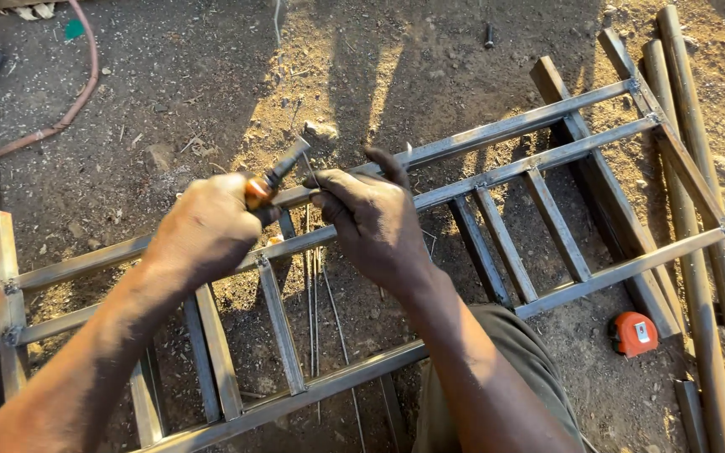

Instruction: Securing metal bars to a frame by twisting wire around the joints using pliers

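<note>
The head view looks down on a grey steel frame of square tubes with short cross bars (497, 172) lying flat on the bare dirt ground (169, 84), with both hands meeting just above its upper rails. The left hand (207, 226) is clenched around the orange-handled welding electrode holder (274, 178), whose dark metal jaw end points up and to the right. The right hand (371, 214) pinches a thin grey welding rod (310, 172) between thumb and fingers, right at the holder's tip; whether the rod is already seated in the clamp cannot be told, as the fingers cover the joint. More thin rods (316, 294) lie loose on the ground between the frame's bars, just below the hands. My reading is that the step in hand is loading a fresh rod into the holder, before any seam is struck. The next move seems to call for a firm seat of the rod's bare end in the clamp, then a steady lowering of the tip to a joint on the rail near the hands. To the right lie an orange tape measure (633, 333) and a bundle of round steel pipes (698, 210); a reddish hose (77, 92) curves across the upper left.
</note>
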